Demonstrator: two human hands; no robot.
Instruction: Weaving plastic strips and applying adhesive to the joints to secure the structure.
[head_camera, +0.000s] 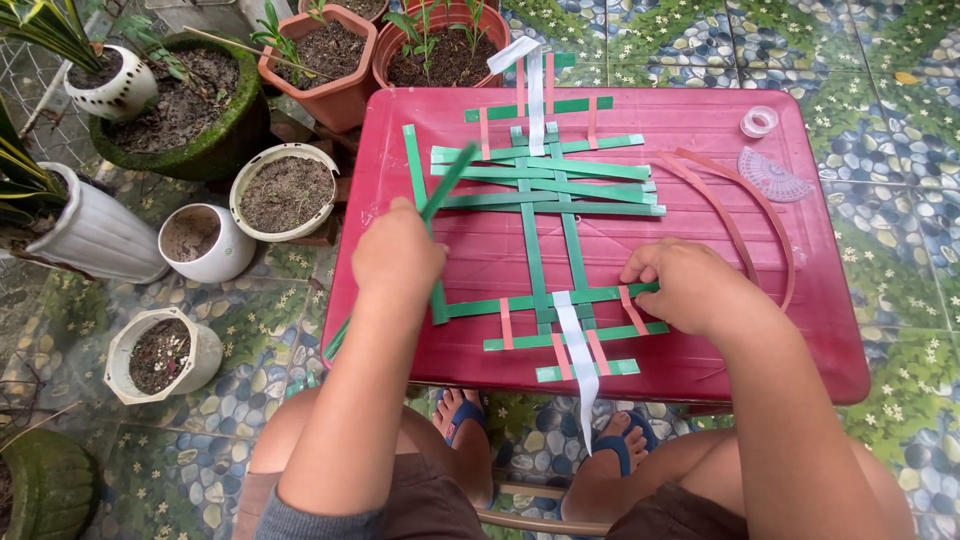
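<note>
**A:** So what's going on at this red table (700, 110)? Looks like paper weaving?

**B:** Yep. There's a lattice of green strips (545, 185) laid flat across the middle of the table, with a few salmon-pink strips (507, 325) and one white strip (578, 345) running near to far through it. The white one hangs off the near edge, down toward the sandals.

**A:** And the hands?

**B:** The left hand (398, 250) is closed around a loose green strip (440, 195), held slanted above the left side of the lattice. The right hand (685, 285) is palm-down on the right end of the near rows, fingers curled and pressing the strips flat. It isn't lifting anything.

**A:** How far along would you say?

**B:** Partway, I'd guess. The far rows are bunched tight and the near end has three rows crossed with the pink bits, but there's a big open gap in the middle where only two long green strips run through. So that stretch looks unfilled, and the strip in the left hand isn't woven in yet.

**A:** Anything else on the table?

**B:** Two curved pink strips (745, 215) lie spare on the right, plus a roll of clear tape (759, 121) and a clear protractor (772, 177) at the far right corner. Plant pots (285, 190) sit on the floor to the left.
</note>
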